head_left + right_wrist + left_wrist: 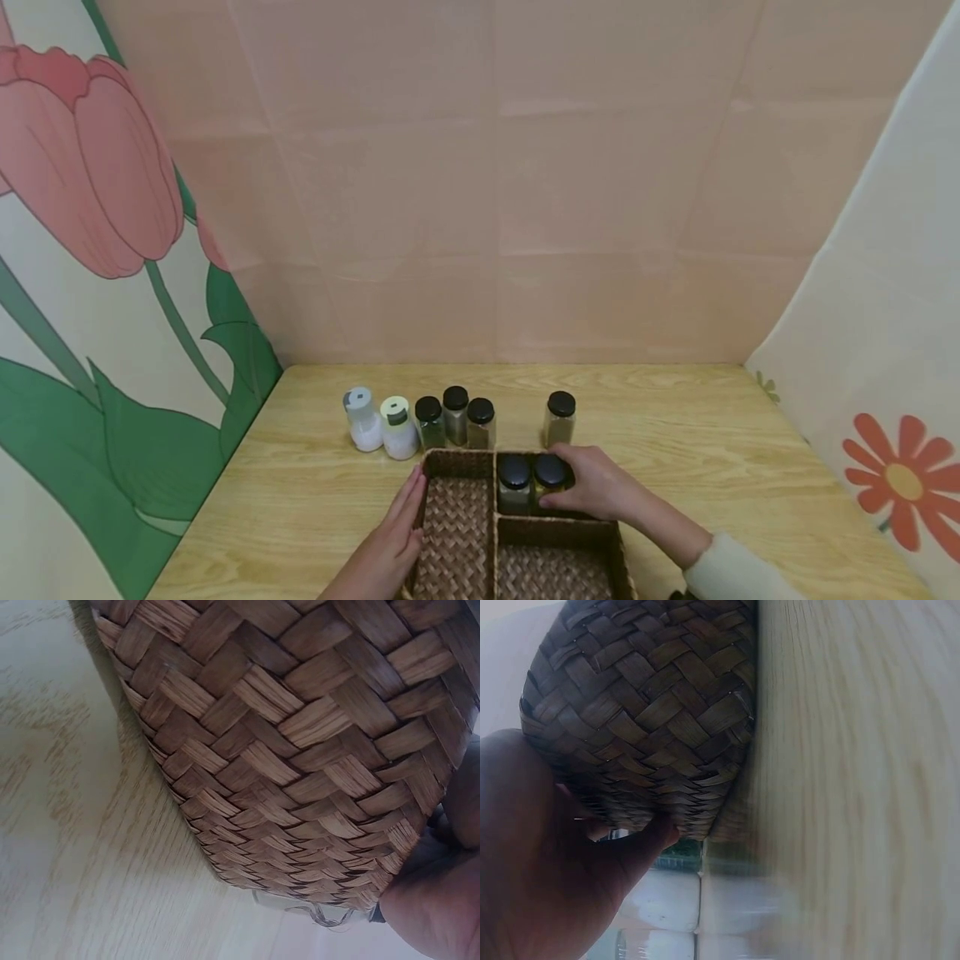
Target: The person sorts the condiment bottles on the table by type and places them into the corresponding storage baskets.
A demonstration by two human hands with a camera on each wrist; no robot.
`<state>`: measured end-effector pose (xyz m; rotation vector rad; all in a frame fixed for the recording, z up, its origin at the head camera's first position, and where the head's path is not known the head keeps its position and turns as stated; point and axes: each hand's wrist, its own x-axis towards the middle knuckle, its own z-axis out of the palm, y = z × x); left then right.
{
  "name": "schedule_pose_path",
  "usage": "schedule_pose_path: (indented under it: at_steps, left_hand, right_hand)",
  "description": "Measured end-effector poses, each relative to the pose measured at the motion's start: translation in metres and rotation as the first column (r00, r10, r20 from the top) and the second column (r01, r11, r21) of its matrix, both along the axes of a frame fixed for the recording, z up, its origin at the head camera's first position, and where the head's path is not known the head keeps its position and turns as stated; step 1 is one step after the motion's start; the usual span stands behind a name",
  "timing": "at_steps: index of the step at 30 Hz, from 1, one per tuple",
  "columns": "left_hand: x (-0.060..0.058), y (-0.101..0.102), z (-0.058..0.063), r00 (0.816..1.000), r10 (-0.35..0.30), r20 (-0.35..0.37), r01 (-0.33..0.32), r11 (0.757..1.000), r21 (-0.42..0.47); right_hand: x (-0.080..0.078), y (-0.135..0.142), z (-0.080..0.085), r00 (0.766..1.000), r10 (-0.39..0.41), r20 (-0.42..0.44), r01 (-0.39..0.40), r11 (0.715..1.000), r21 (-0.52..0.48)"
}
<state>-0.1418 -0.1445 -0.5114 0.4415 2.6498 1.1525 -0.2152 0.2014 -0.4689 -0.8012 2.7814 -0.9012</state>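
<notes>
A brown woven basket (457, 533) with compartments stands at the table's front. My left hand (386, 546) lies along its outer left wall, fingers fairly straight; the left wrist view shows this hand (562, 855) against the weave (645, 697). With thumb and fingers my right hand (600, 483) grips a black-lidded spice jar (551, 472) inside the back right compartment. Beside that jar, in the same compartment, stands a second black-lidded jar (515, 483). In the right wrist view the basket's outer wall (285, 750) hides most of the right hand (435, 900).
Behind the basket stand two white-bodied shaker bottles (363, 421) and three black-lidded jars (455, 412) in a cluster. Another black-lidded jar (559, 419) stands apart, behind the right hand. The wooden table (675, 417) ends at a pink cloth backdrop (495, 208).
</notes>
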Motion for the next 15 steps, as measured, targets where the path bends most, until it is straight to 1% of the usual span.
schedule_pose_path:
  at_steps: [4, 7, 11, 15]
  left_hand:
    - [0.0, 0.0, 0.0, 1.0, 0.003, 0.009, -0.003, 1.0, -0.002]
    - [0.0, 0.001, 0.001, 1.0, 0.009, 0.022, -0.009, 1.0, -0.001]
    - [0.0, 0.001, 0.001, 1.0, 0.013, 0.025, -0.013, 1.0, -0.002]
    - [0.0, 0.001, 0.001, 1.0, 0.015, 0.023, -0.015, 1.0, -0.007]
  right_hand:
    - [0.0, 0.001, 0.002, 1.0, -0.014, 0.01, 0.013, 1.0, 0.023]
    - [0.0, 0.003, 0.007, 1.0, -0.024, 0.003, 0.024, 0.999, 0.031]
    - [0.0, 0.007, 0.015, 1.0, -0.014, -0.002, 0.014, 1.0, -0.008]
    - [0.001, 0.012, 0.023, 0.999, 0.0, 0.041, 0.003, 0.997, -0.072]
